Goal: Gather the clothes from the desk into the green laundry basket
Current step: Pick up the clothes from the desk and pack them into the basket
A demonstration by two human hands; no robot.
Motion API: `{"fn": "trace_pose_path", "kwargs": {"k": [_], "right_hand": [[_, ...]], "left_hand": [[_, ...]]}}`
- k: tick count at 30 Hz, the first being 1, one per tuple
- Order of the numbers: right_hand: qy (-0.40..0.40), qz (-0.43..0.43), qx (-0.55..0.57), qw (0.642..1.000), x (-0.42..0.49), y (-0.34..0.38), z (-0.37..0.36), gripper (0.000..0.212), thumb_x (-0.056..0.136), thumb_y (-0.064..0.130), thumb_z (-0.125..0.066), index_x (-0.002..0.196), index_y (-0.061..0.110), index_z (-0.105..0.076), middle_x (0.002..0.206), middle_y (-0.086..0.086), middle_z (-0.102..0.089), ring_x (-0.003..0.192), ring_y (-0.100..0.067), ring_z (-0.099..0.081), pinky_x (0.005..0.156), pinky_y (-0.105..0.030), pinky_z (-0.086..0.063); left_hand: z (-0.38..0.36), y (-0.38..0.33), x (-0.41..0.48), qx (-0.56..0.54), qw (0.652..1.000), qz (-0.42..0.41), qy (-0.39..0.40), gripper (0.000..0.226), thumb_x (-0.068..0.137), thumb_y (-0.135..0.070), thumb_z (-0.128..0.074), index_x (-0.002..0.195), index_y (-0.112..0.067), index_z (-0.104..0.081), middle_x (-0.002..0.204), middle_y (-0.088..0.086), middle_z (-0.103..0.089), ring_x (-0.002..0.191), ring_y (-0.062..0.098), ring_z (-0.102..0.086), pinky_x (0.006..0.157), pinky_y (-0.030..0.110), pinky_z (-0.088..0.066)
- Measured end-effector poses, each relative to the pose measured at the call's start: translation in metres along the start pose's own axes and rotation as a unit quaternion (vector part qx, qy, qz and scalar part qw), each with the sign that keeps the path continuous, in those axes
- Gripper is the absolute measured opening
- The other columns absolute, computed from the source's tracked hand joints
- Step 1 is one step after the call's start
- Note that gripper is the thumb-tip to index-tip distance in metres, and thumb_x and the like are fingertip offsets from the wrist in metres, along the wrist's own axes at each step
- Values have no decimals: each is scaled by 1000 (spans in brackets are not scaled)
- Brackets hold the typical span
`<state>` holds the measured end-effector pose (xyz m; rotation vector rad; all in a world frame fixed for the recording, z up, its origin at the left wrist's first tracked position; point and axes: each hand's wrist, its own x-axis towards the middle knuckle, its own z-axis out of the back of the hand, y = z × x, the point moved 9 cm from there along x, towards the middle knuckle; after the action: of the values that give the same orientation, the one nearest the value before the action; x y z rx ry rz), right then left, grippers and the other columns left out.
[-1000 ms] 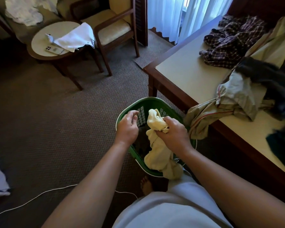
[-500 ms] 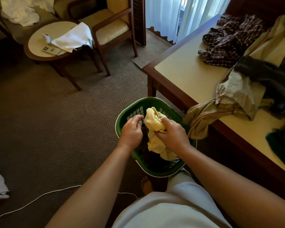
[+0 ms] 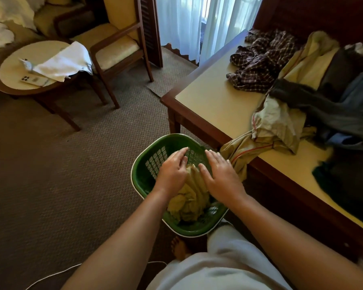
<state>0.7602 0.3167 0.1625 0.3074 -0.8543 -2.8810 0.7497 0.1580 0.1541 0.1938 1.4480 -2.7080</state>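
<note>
The green laundry basket point(image 3: 147, 181) stands on the carpet by the desk corner. A yellow cloth point(image 3: 189, 197) lies crumpled inside it. My left hand point(image 3: 173, 170) and my right hand point(image 3: 221, 174) hover palm-down over the cloth, fingers spread, fingertips touching or just above it. On the desk point(image 3: 214, 101) to the right lie a plaid shirt point(image 3: 260, 59), a beige garment point(image 3: 279, 124) with red piping that hangs over the desk edge next to the basket, and dark grey and blue clothes point(image 3: 340, 109).
A wooden armchair point(image 3: 117, 49) and a round side table point(image 3: 29, 65) with a white towel point(image 3: 63, 61) and a remote stand at the far left. A white cable point(image 3: 50, 275) runs across the carpet. My bare foot point(image 3: 179, 248) is beside the basket.
My right hand lowered the yellow cloth into the basket and let go of it. Both hands opened flat over the cloth.
</note>
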Motion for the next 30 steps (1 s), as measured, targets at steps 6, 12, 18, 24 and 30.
{"fn": "trace_pose_path", "kwargs": {"k": [6, 12, 18, 24, 30], "right_hand": [[-88, -47, 35, 994, 1, -30, 79, 54, 109, 41, -39, 159, 23, -32, 163, 1, -35, 153, -12, -22, 126, -47, -22], [-145, -65, 25, 987, 16, -66, 143, 52, 108, 38, -42, 158, 23, -35, 161, 2, -39, 151, -12, -28, 123, -48, -28], [-177, -61, 44, 981, 55, -103, 192, 50, 108, 35, -42, 156, 20, -39, 159, -2, -43, 149, -14, -31, 123, -47, -29], [-186, -56, 82, 977, 111, -155, 232, 53, 105, 40, -39, 153, 17, -44, 156, -6, -47, 146, -17, -38, 123, -42, -30], [-172, -5, 87, 981, 227, -184, 272, 50, 105, 32, -45, 150, 10, -47, 152, -11, -50, 142, -21, -44, 119, -39, -36]], "left_hand": [[-44, -83, 36, -53, 993, -81, 64, 44, 108, -22, -49, 152, -22, -50, 152, -4, -53, 140, 4, -45, 115, 23, -38], [-75, -156, 77, -55, 986, -137, 76, 43, 108, -22, -50, 152, -22, -50, 150, -3, -55, 138, 8, -48, 114, 26, -40], [-105, -212, 133, -42, 983, -164, 74, 44, 107, -19, -51, 151, -21, -51, 149, -1, -55, 133, 8, -51, 109, 18, -42], [-130, -246, 191, -6, 988, -148, 50, 43, 108, -24, -51, 151, -23, -51, 150, -1, -54, 130, 7, -50, 94, 3, -34], [-137, -268, 265, 21, 995, -100, -23, 43, 107, -25, -51, 150, -21, -52, 150, 1, -54, 137, 15, -51, 110, 25, -43]]}}
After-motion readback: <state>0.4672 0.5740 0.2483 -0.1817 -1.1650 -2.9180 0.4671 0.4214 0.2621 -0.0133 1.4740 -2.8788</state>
